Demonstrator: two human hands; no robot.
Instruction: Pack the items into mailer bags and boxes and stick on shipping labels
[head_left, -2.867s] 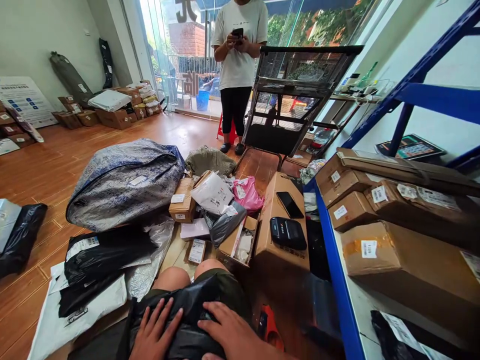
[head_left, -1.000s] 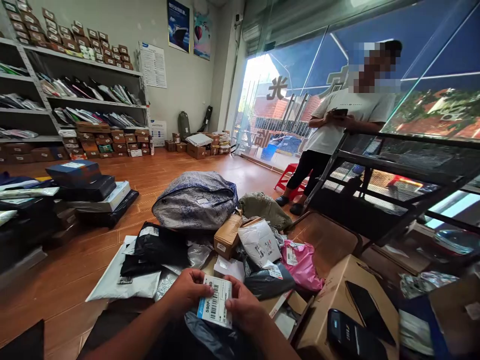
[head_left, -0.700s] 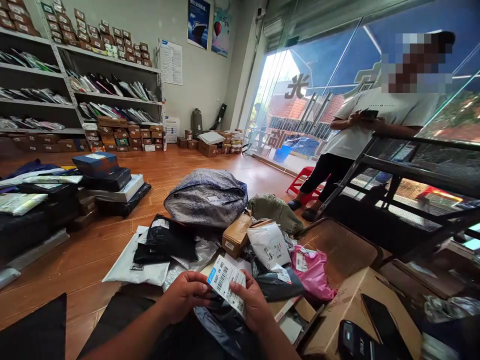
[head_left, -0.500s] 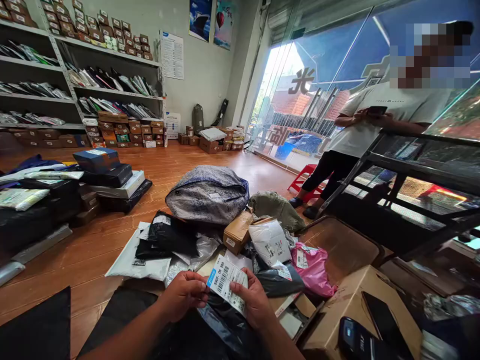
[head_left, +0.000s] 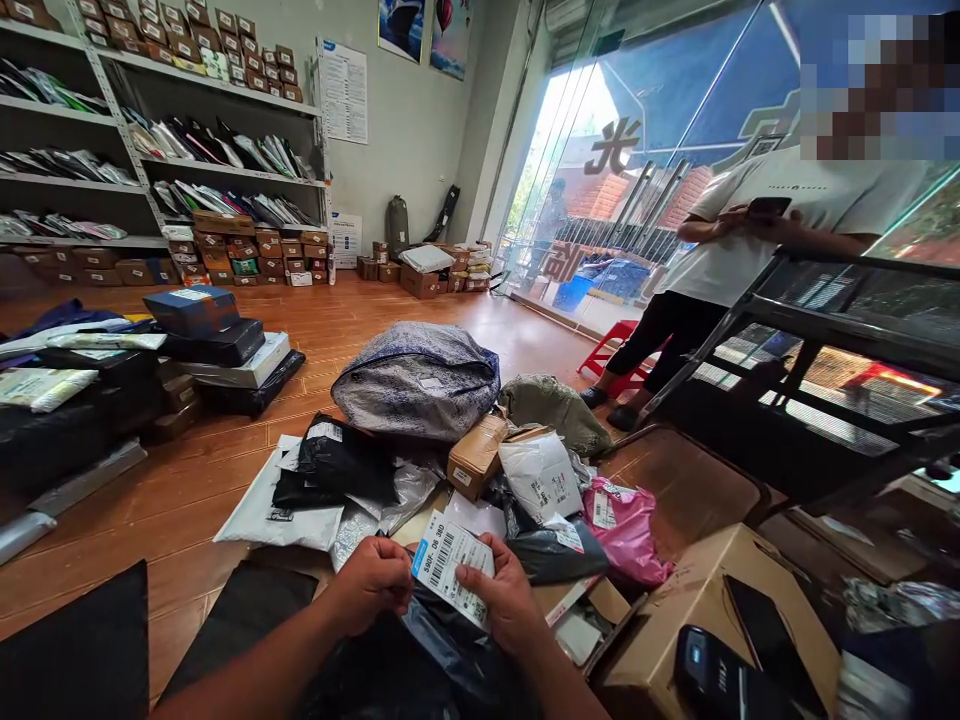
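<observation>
My right hand point(head_left: 510, 598) grips a white shipping label point(head_left: 450, 568) with a blue strip, a barcode and printed digits, its thumb on the front. Whether the label is stuck to a thin packet, I cannot tell. Beside the label's left edge, my left hand point(head_left: 375, 580) is closed, fingers curled in. What it pinches, if anything, is hidden. Under both hands lies dark plastic wrapping point(head_left: 427, 650). Just beyond are a black parcel bag point(head_left: 341, 465), a white mailer bag point(head_left: 277, 510), a small brown box point(head_left: 476, 455), a white parcel point(head_left: 540, 480) and a pink parcel bag point(head_left: 622, 525).
A large speckled grey bundle point(head_left: 416, 385) lies behind the parcels. On the right, a cardboard box point(head_left: 667, 620) carries a dark handheld device point(head_left: 712, 665) and a phone point(head_left: 772, 630). Stacked parcels point(head_left: 225, 350) stand left. A person point(head_left: 757, 220) leans on a black metal frame point(head_left: 825, 320).
My left hand's fingers have curled in more tightly beside the label. The label stays in my right hand, almost unmoved. The camera view has shifted slightly.
</observation>
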